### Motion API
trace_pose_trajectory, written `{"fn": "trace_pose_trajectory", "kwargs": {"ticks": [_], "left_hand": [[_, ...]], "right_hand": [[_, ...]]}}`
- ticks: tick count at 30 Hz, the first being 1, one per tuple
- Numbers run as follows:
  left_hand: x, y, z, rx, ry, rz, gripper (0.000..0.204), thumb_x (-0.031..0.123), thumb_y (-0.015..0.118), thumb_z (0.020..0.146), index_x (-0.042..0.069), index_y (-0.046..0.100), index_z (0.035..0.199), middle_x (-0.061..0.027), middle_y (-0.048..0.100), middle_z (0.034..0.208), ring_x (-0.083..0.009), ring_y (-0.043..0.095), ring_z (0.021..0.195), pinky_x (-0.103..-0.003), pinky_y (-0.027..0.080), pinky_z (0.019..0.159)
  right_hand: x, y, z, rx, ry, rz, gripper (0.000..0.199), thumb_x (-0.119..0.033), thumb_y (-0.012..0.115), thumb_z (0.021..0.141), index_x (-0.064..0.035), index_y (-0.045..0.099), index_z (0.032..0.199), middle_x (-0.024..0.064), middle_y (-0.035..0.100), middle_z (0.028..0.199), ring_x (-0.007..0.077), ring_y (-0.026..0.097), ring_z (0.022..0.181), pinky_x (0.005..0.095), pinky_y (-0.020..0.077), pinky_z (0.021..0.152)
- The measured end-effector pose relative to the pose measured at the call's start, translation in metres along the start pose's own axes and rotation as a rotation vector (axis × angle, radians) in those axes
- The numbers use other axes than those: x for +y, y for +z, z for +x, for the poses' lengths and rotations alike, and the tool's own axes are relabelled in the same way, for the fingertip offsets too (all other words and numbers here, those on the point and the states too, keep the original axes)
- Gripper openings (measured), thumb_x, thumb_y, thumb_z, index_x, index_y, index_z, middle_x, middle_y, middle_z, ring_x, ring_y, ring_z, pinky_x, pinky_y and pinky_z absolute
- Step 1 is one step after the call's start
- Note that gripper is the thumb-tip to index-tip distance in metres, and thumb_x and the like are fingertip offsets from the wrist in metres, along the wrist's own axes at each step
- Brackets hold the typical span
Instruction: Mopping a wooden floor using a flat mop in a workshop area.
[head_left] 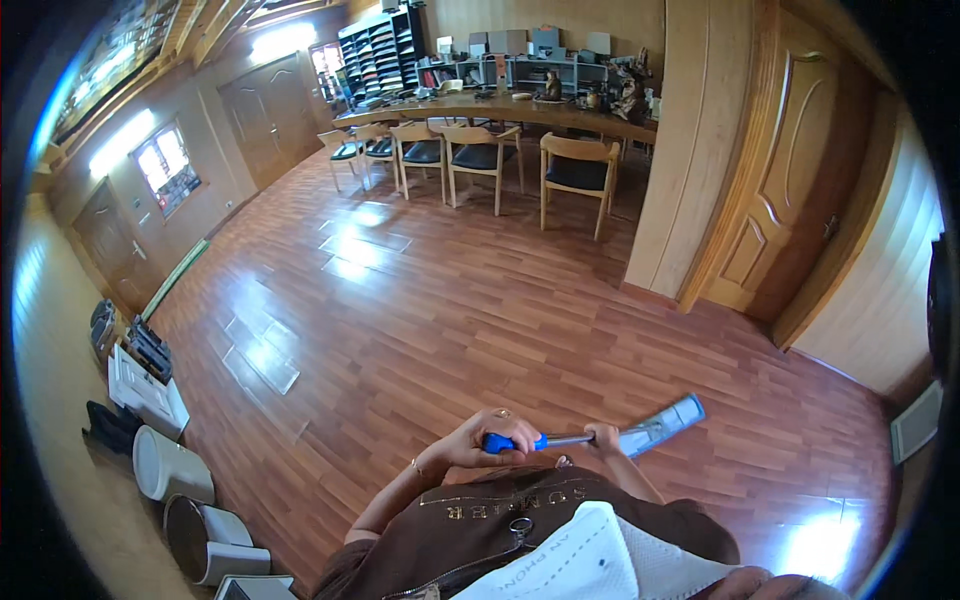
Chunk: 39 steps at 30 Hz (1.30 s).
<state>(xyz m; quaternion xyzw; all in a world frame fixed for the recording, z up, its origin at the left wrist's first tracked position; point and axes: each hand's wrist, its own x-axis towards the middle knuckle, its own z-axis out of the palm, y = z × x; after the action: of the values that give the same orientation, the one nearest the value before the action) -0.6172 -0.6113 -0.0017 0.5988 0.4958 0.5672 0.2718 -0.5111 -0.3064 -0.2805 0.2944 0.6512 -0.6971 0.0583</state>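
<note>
A flat mop runs across the front of my body, with a blue grip at its left end and a metal pole. Around the blue grip (497, 443) my left hand (485, 436) is closed, a ring and a bracelet showing on it. My right hand (603, 440) is wrapped round the metal pole (570, 439) farther along. Beyond that hand, the pale mop head (662, 425) with blue edges appears over the wood-look floor (420, 330). Whether its pad touches the floor I cannot tell.
Several wooden chairs (484, 150) line a long curved desk (460, 108) at the back. A wooden door (790, 180) stands at the right. Along the left wall are white bins (172, 465), a white cabinet (147, 388) and dark equipment (148, 350). A pale panel (916, 422) leans at far right.
</note>
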Motion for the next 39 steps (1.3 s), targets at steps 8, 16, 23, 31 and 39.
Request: {"fn": "trace_pose_trajectory", "kwargs": {"ticks": [8,16,23,31,39], "left_hand": [[-0.005,0.009,0.031,-0.133,-0.084,-0.096,0.012,0.013,0.067,0.087,0.001,0.063,0.086,-0.0103,0.068,0.093,-0.0278,0.064,0.1,-0.039,0.049,0.088],[0.003,0.017,0.022,-0.148,-0.144,-0.106,0.007,0.007,0.066,0.087,0.001,0.064,0.087,-0.0113,0.068,0.095,-0.0286,0.064,0.102,-0.04,0.048,0.09],[0.053,0.012,-0.014,0.081,-0.021,0.064,0.005,0.005,0.067,0.084,0.001,0.064,0.084,-0.0138,0.069,0.09,-0.0281,0.067,0.091,-0.038,0.051,0.082],[0.134,0.042,-0.075,0.392,0.04,0.438,0.011,0.014,0.072,0.074,0.005,0.067,0.078,-0.0076,0.069,0.08,-0.0258,0.067,0.082,-0.038,0.047,0.076],[0.17,0.098,-0.108,0.345,0.12,0.668,0.024,0.02,0.084,0.066,0.01,0.062,0.07,-0.0028,0.065,0.074,-0.0225,0.066,0.074,-0.036,0.048,0.07]], "right_hand": [[0.055,-0.029,-0.074,0.389,-0.444,-0.869,0.032,-0.043,0.069,0.07,-0.0134,0.057,0.067,0.0132,0.059,0.067,0.0384,0.06,0.072,0.0515,0.0421,0.06],[0.101,-0.034,-0.084,0.247,-0.334,-0.795,0.04,-0.054,0.066,0.073,-0.0148,0.061,0.077,0.0111,0.062,0.076,0.0357,0.062,0.085,0.0524,0.042,0.072],[0.023,0.011,-0.058,0.071,-0.689,-0.869,0.03,-0.037,0.073,0.069,-0.012,0.058,0.073,0.014,0.057,0.068,0.0392,0.058,0.071,0.0473,0.042,0.059],[-0.034,0.118,-0.031,-0.465,-0.738,-0.875,0.024,-0.03,0.07,0.068,-0.0099,0.058,0.073,0.0163,0.059,0.071,0.0369,0.061,0.072,0.0468,0.0443,0.061],[-0.037,0.216,-0.051,-0.862,-0.904,-0.895,0.027,-0.03,0.073,0.068,-0.0085,0.063,0.081,0.0156,0.062,0.077,0.0364,0.06,0.078,0.0445,0.0467,0.066]]}}
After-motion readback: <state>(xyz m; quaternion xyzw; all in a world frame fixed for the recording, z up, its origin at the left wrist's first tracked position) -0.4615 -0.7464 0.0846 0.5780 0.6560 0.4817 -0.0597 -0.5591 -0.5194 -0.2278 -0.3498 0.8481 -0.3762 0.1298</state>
